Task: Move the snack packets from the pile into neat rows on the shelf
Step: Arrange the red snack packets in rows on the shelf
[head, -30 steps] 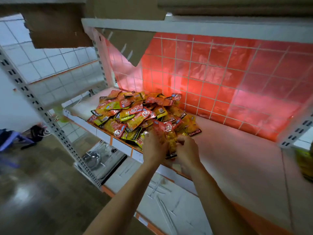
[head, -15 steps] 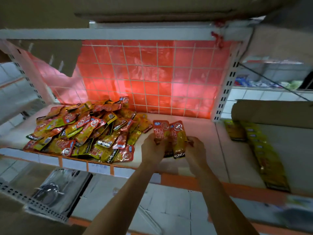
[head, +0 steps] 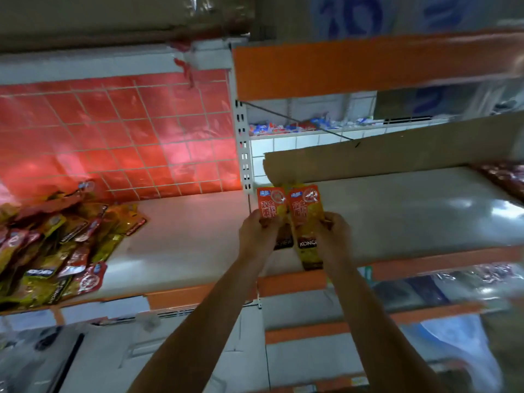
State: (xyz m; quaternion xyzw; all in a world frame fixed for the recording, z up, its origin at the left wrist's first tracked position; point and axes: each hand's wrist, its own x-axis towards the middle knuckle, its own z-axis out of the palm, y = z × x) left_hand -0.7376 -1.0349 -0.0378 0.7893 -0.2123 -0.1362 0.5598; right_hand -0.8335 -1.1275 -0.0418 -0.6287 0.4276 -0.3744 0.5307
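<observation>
**Shelf-stocking reaches the placing stage**

A person's left hand [head: 259,231] and right hand [head: 336,234] hold at least two snack packets [head: 307,211] fanned side by side, labels up, above the near left end of a pale shelf [head: 411,217]. They are close by the slotted upright [head: 243,154] that parts it from the next bay. Each grip is closed on the packets: the left's fingers curl round the lower part of one, and the right pinches the edge of the other. How many more lie tucked behind the pair cannot be told. The pile [head: 56,245] of loose packets lies well apart to the left, on the neighbouring shelf before a red tiled wall [head: 113,137]. A strip of cardboard [head: 397,148] runs along the back, beyond the hands. The step in hand appears to be the carry from pile to row, with the set-down not yet made. The next move would call for lowering the packets flat onto the shelf, edges squared and touching, then loosening both grips without dragging anything askew.
</observation>
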